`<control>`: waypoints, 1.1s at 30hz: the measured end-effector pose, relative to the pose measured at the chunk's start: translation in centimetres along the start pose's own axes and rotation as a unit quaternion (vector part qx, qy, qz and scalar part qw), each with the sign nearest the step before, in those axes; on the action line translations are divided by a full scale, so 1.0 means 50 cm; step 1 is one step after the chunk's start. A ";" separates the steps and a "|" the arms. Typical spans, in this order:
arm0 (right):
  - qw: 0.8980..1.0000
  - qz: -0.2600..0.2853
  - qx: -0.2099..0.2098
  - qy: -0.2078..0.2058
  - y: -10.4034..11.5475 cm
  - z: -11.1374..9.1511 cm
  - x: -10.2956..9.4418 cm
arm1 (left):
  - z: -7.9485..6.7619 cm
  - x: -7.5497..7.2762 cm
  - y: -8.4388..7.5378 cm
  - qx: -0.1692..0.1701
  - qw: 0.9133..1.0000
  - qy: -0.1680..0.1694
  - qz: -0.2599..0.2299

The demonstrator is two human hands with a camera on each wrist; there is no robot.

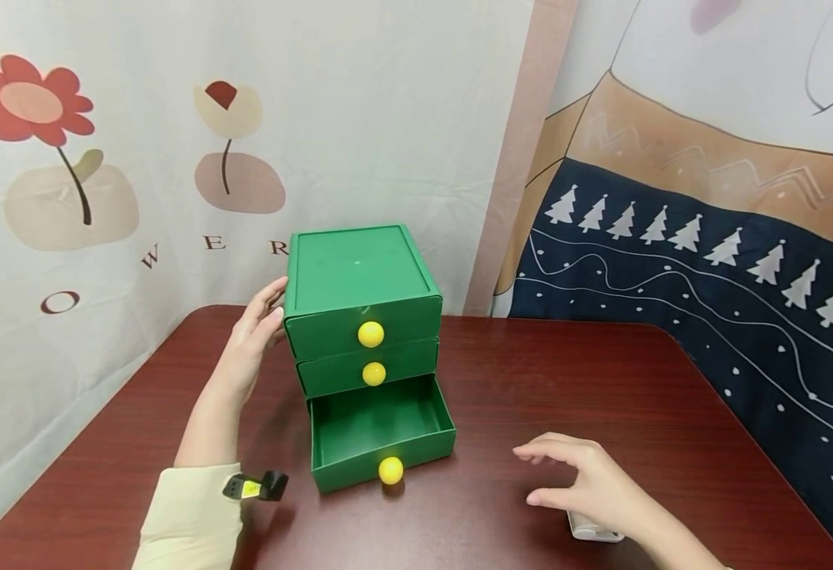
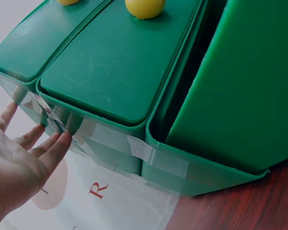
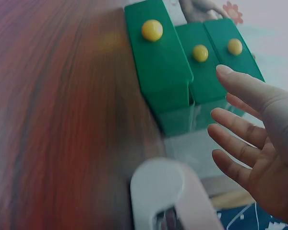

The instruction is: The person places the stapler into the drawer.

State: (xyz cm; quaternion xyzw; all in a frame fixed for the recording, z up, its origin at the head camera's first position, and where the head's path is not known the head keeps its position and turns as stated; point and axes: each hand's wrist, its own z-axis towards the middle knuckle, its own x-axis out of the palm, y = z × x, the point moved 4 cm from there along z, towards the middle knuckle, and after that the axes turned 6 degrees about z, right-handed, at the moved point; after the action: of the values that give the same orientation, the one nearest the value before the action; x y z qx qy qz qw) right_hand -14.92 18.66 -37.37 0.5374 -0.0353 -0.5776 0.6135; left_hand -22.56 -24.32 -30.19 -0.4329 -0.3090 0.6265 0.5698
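A green three-drawer cabinet (image 1: pixel 359 269) with yellow ball knobs stands on the table. Its bottom drawer (image 1: pixel 345 471) is pulled out, with a bare interior and a yellow knob (image 1: pixel 391 470) in front. The upper two drawers are closed. On the cabinet's left side, my left hand (image 1: pixel 251 336) rests its spread fingertips (image 2: pixel 62 140) against the wall. To the right of the drawer, my right hand (image 1: pixel 591 479) hovers with fingers loosely bent and nothing in them. Beneath that hand lies a white, rounded object (image 3: pixel 158 189) with a dark slot, partly hidden by the wrist in the head view.
The dark red wooden table (image 1: pixel 530 380) has rounded back corners. Behind it hangs a pale cloth (image 1: pixel 402 119) with printed flowers and letters, and a navy cloth (image 1: pixel 623 277) with white trees is at the right. A black strap device (image 1: pixel 256 485) sits at the left cuff.
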 end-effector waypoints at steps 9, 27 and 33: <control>1.000 -0.017 -0.014 0.012 -0.036 -0.057 -0.036 | 0.001 0.000 -0.001 0.001 1.000 0.000 -0.001; 0.991 0.059 0.066 0.101 -0.068 -0.115 -0.052 | 0.000 -0.001 0.001 -0.001 1.000 -0.002 -0.001; 0.987 0.071 0.075 0.124 -0.073 -0.120 -0.047 | 0.000 0.000 0.000 0.000 1.000 -0.002 -0.002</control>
State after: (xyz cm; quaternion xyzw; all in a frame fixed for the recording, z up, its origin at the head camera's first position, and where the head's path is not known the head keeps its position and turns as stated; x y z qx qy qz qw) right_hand -14.15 25.00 -41.08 0.6454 -0.0403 -0.4570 0.6108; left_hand -22.59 -24.30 -30.20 -0.4311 -0.3112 0.6258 0.5707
